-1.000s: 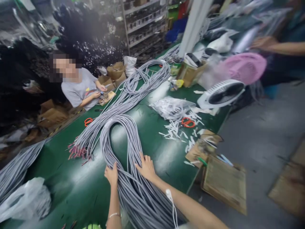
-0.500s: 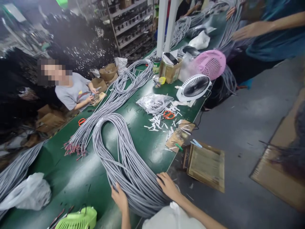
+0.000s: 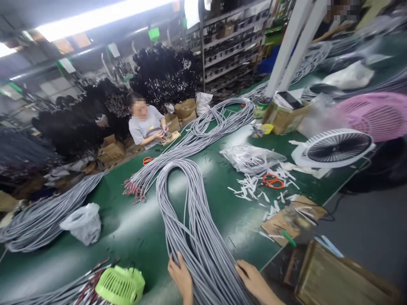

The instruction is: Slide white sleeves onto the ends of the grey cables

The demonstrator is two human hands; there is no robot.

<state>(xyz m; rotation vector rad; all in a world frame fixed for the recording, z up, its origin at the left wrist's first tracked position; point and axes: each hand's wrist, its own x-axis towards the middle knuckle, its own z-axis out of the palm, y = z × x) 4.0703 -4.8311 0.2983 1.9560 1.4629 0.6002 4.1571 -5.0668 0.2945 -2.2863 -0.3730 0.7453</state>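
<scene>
A thick looped bundle of grey cables (image 3: 203, 237) lies on the green table, its rounded bend toward the far side and its near part running out of the bottom of the view. My left hand (image 3: 181, 273) grips the bundle's left side, fingertips partly hidden beside the cables. On the opposite side, my right hand (image 3: 252, 277) is closed against the bundle's right edge, thumb and fingers touching the outer cables. Past the bend, a longer bundle of grey cables (image 3: 197, 140) stretches away, with stripped reddish wire ends at its near end.
Right of the bundle are white strips (image 3: 248, 186), orange scissors (image 3: 272, 181) and a white fan (image 3: 333, 148). Leftward lie a plastic bag (image 3: 83, 222), another cable bundle (image 3: 54, 216) and a green fan (image 3: 119, 284). A co-worker (image 3: 146, 123) sits across the table (image 3: 127, 231).
My view has swung up and to the right-tilted side, so the scene sits differently in the frame. Both hands stay on the cable bundle's sides, and the bundle keeps its looped shape.
</scene>
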